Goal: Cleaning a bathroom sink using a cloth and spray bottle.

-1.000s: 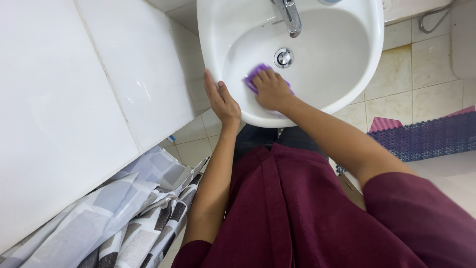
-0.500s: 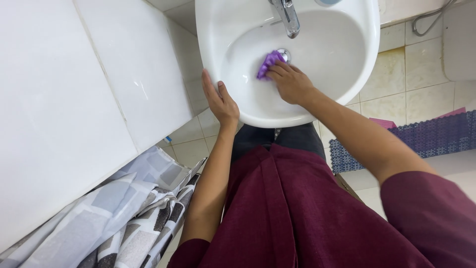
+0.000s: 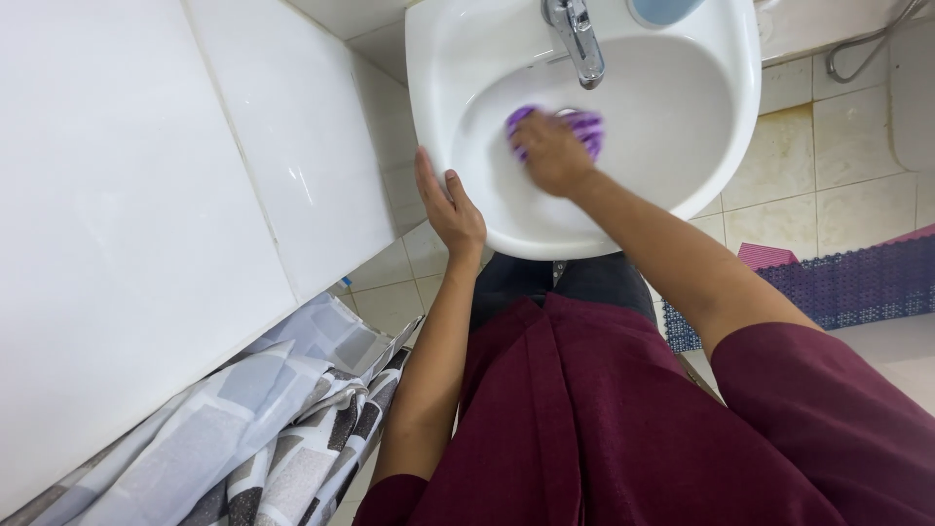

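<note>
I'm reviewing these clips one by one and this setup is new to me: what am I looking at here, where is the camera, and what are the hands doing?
There is no machine here. The one picture comes from a camera worn on a person's head, looking straight down, so you see their own arms and dark red top from above.

In front of them is a white wash basin with a metal tap at its far side. The right hand is inside the bowl, pressing a purple cloth against the bottom, under the tap. The cloth shows on both sides of the fingers; the hand is a little blurred. The left hand lies flat on the basin's near left rim and holds nothing.

To the left is a white panel, with a grey and white patterned curtain below it. The floor is tiled, with a purple mat on the right.
</note>
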